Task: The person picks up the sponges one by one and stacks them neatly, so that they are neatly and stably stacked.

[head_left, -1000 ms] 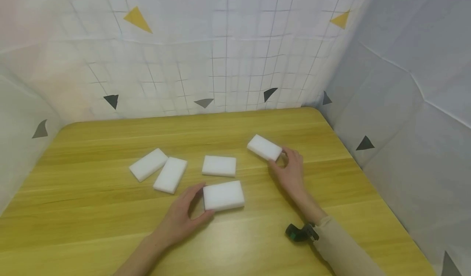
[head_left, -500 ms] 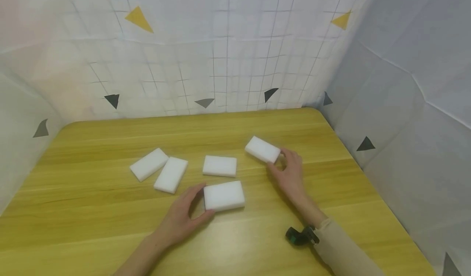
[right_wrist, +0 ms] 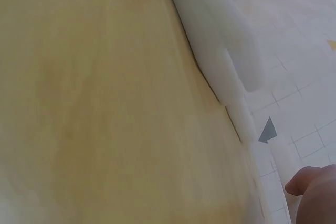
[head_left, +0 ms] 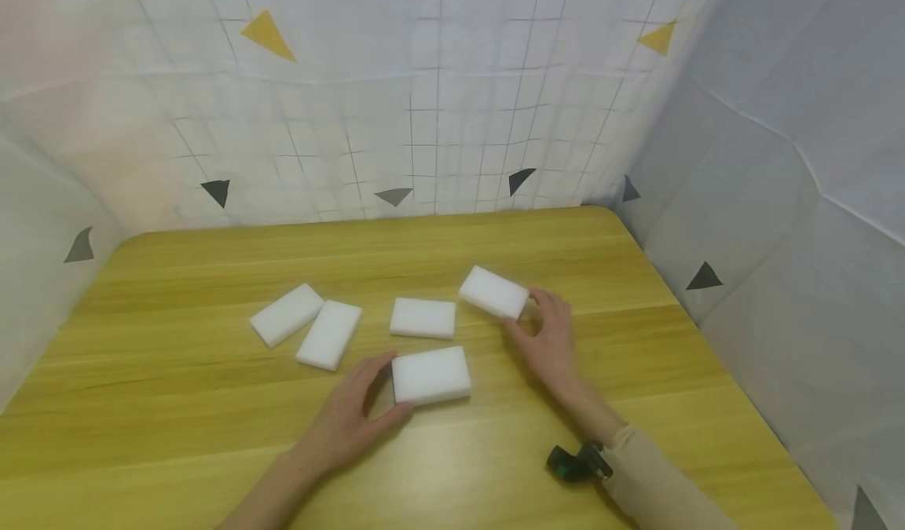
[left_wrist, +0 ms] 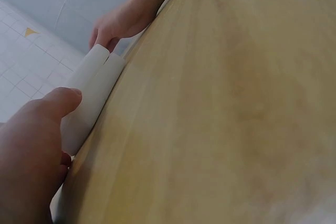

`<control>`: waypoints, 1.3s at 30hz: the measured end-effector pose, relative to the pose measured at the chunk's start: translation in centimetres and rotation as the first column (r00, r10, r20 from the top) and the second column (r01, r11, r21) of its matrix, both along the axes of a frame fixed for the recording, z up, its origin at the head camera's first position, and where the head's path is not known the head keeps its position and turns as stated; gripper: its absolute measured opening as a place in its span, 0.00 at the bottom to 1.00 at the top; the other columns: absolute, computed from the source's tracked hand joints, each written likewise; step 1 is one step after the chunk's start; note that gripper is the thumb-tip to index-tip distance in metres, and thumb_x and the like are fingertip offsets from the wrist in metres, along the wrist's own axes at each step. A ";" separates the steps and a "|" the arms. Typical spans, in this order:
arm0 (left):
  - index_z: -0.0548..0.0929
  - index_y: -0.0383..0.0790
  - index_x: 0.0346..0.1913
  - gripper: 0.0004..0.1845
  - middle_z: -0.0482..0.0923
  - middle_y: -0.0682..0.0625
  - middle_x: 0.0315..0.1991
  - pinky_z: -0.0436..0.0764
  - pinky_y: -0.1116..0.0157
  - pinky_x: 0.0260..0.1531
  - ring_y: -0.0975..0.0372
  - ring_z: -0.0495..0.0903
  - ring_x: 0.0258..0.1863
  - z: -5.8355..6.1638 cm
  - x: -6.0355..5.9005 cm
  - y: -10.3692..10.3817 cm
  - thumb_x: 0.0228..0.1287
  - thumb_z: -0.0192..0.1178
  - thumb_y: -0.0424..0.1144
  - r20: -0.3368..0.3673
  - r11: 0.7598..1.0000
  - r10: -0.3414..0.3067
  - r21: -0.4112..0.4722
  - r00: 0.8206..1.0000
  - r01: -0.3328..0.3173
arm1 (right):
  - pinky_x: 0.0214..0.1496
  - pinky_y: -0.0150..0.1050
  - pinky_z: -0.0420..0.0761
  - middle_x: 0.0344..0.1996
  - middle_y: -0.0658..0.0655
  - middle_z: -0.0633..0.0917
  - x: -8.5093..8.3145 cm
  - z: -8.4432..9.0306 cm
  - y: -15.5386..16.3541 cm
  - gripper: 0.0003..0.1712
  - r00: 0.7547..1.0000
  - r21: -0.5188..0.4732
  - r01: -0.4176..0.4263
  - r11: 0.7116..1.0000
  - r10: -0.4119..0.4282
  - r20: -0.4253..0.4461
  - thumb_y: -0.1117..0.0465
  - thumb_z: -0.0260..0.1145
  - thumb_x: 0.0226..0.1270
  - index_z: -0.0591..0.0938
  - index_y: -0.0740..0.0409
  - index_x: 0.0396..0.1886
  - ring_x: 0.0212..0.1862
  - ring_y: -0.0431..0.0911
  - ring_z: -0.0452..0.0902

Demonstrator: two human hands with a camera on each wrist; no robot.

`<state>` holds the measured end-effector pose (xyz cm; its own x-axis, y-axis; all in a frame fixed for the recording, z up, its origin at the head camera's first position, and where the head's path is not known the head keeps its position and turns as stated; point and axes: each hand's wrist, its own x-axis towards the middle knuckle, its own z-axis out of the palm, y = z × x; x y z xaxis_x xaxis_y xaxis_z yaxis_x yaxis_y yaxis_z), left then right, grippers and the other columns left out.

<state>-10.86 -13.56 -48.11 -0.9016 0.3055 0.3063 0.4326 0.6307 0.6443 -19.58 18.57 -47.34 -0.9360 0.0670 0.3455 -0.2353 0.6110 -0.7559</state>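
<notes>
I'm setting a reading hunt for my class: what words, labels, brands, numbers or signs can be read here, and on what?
None can be read in any view.
White blocks: no lettering on the faces that show.
Wall covering: only lines and coloured triangles.
Table: wood grain, no text.
Dark device by the sleeve: too small and blurred to tell if it bears text.

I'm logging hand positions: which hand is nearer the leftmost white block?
Left. The left hand is to the right of the leftmost white block and closer to the viewer, holding the front block; the right hand is farther right, holding the rightmost block.
</notes>
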 end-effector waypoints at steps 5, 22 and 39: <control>0.69 0.45 0.71 0.40 0.74 0.52 0.66 0.73 0.53 0.68 0.57 0.73 0.67 0.0 0.0 0.0 0.60 0.69 0.58 0.000 1.000 0.000 -0.002 1.000 0.000 | 0.67 0.56 0.69 0.60 0.61 0.75 0.3 0.0 -0.3 0.33 1.000 -0.001 -0.018 1.000 0.018 0.000 0.55 0.75 0.60 0.76 0.59 0.63 0.64 0.56 0.65; 0.69 0.45 0.71 0.40 0.74 0.52 0.66 0.73 0.53 0.68 0.57 0.73 0.67 0.0 0.0 0.0 0.60 0.69 0.58 0.005 1.000 -0.001 0.000 1.000 0.001 | 0.61 0.50 0.72 0.57 0.61 0.77 0.6 -0.2 -0.9 0.31 0.988 0.003 -0.071 0.997 0.071 -0.141 0.59 0.76 0.58 0.78 0.60 0.60 0.61 0.56 0.68; 0.69 0.46 0.71 0.40 0.74 0.52 0.66 0.74 0.53 0.67 0.57 0.73 0.67 0.0 0.0 0.0 0.60 0.69 0.57 0.011 1.000 0.001 -0.002 1.000 -0.001 | 0.63 0.51 0.70 0.56 0.61 0.79 0.6 -0.4 -0.9 0.33 0.969 0.000 -0.148 0.989 0.145 -0.199 0.61 0.78 0.54 0.78 0.60 0.60 0.60 0.55 0.70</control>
